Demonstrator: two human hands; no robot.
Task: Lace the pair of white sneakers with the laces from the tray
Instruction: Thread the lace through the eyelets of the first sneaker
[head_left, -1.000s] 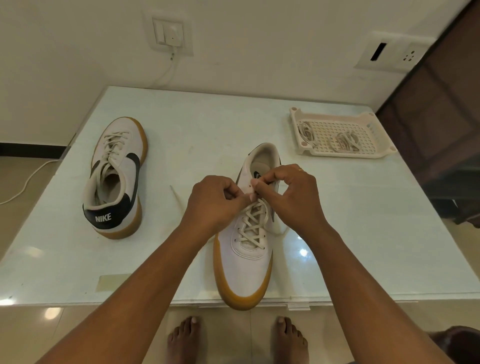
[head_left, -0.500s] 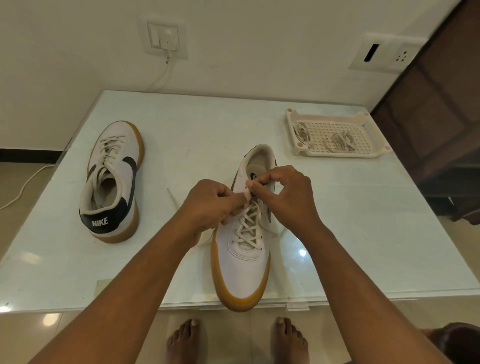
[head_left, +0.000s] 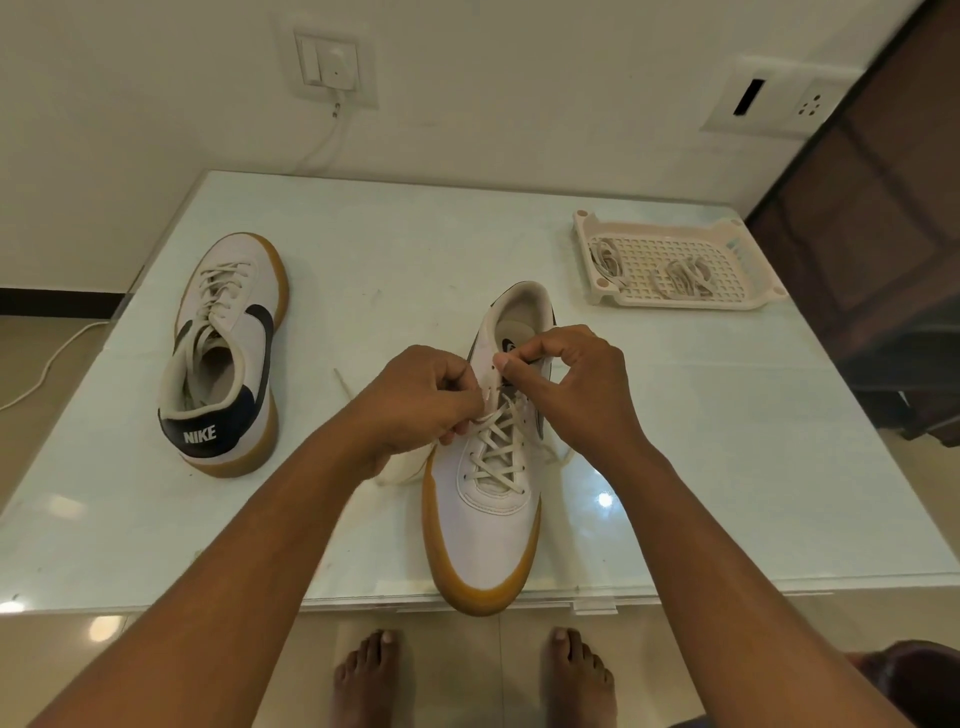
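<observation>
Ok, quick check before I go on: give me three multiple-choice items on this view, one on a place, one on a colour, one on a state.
1. Where on the table is the tray? A) far right corner B) between the sneakers C) near edge
2. What colour is the middle sneaker's sole? A) black B) gum brown C) red
3. What are the left hand and right hand doing? A) lying flat B) lifting the tray C) pinching the lace

Answers: 1 A, it stands by the far right corner. 2 B, a brown band rims the toe. 3 C, curled fingers hold the lace at the upper eyelets.
</observation>
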